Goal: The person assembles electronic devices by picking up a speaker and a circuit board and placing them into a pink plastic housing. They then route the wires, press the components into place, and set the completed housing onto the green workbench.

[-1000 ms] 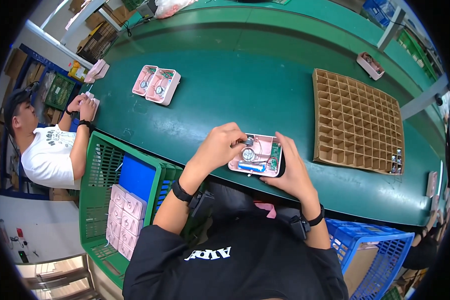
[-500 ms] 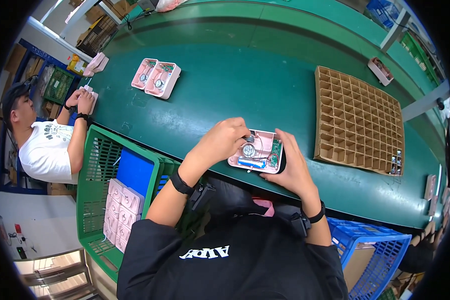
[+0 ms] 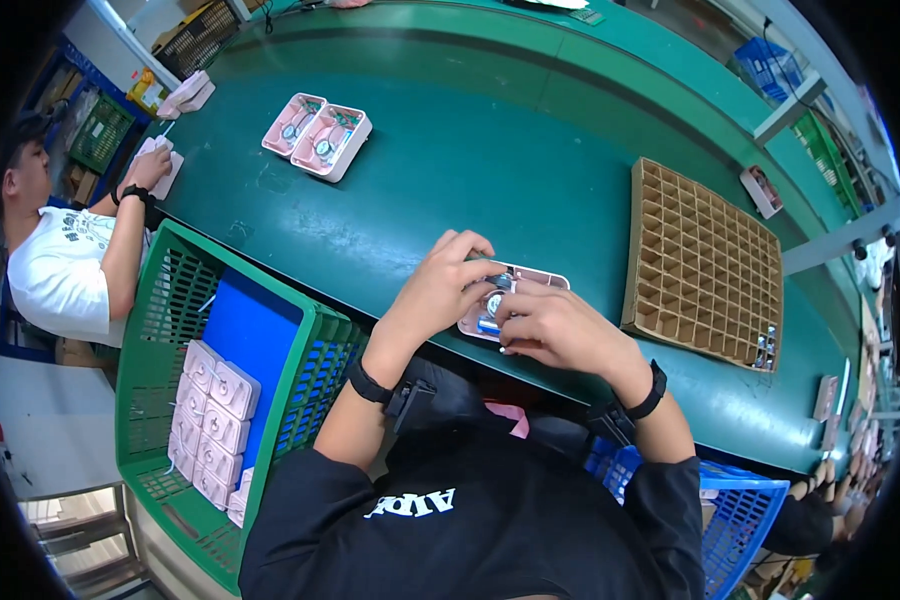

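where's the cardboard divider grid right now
In the head view, the cardboard divider grid lies on the right side of the green table, to the right of the person's right hand.

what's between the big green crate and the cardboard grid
The pink case, with the left hand and right hand at it, in the head view.

The person wears a black short-sleeved shirt (image 3: 540, 505) with white chest lettering (image 3: 413, 502); a black left wristband (image 3: 367, 383) and black right wristband (image 3: 656, 392) each carry a dark, boxy device (image 3: 411, 404).
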Demonstrator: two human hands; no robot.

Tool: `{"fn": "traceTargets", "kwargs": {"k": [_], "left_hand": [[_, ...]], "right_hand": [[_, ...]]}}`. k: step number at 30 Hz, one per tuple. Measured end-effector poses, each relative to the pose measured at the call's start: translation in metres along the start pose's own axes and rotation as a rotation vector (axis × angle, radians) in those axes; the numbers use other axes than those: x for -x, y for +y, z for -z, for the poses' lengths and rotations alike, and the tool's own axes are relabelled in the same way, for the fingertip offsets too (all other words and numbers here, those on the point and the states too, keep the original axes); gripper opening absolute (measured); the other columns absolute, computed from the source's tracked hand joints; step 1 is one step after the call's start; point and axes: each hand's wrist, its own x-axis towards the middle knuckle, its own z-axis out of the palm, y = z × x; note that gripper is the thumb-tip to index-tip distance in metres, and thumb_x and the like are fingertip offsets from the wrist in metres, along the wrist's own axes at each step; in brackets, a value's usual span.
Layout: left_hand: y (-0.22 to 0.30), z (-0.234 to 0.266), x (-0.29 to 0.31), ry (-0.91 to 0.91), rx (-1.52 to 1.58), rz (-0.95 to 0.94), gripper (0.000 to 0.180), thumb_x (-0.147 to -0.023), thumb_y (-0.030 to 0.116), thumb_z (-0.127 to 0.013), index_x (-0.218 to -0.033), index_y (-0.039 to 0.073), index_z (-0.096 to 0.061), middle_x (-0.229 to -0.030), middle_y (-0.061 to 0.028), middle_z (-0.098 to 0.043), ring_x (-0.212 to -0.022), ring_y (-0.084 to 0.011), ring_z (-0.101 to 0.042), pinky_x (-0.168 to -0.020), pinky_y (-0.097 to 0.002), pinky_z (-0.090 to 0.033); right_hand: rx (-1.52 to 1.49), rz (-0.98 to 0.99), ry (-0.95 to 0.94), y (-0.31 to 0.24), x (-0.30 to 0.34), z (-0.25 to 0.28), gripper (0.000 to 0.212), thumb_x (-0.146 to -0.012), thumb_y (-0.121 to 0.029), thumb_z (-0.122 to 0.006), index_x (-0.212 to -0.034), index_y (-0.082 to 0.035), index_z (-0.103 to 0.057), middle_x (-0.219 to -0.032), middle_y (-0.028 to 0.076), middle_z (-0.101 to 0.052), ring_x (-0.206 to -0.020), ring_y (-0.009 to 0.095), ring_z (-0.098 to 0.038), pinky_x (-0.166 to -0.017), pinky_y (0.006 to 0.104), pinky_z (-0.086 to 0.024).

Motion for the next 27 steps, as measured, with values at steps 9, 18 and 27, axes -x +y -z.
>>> {"fn": "traceTargets", "kwargs": {"k": [9,18,27], "left_hand": [[-0.009,0.0,0.004,-0.127,0.104,0.083,0.025,-0.085,0.003,-0.079,-0.11,0.002,-0.077,-0.112,-0.0119,-0.07,-0.092,-0.0309,-0.073,-0.081,-0.0401,-0.059],[-0.026,0.005,-0.005,-0.257,0.189,0.131,0.03,-0.089,0.003,-0.076,-0.118,-0.001,-0.071,-0.116,-0.0137,-0.07,-0.103,-0.0296,-0.073,-0.086,-0.0378,-0.061],[-0.03,-0.013,0.029,-0.003,0.708,0.34,0.031,-0.1,0.005,-0.068,-0.128,-0.005,-0.062,-0.126,-0.0172,-0.069,-0.116,-0.0263,-0.071,-0.097,-0.0399,-0.06]], "right_hand": [[-0.526,-0.246,0.336,0.027,0.003,0.015,0.008,-0.087,-0.005,-0.083,-0.093,-0.001,-0.079,-0.079,0.008,-0.074,-0.077,0.017,-0.07,-0.068,0.0301,-0.055],[-0.294,-0.303,0.323,0.034,-0.009,0.011,0.013,-0.089,-0.007,-0.082,-0.101,-0.003,-0.081,-0.085,0.008,-0.072,-0.075,0.018,-0.069,-0.065,0.0311,-0.053],[0.176,-0.215,0.137,0.032,-0.05,0.005,0.016,-0.088,-0.017,-0.077,-0.1,-0.006,-0.079,-0.083,0.011,-0.068,-0.076,0.033,-0.069,-0.066,0.0427,-0.055]]}}
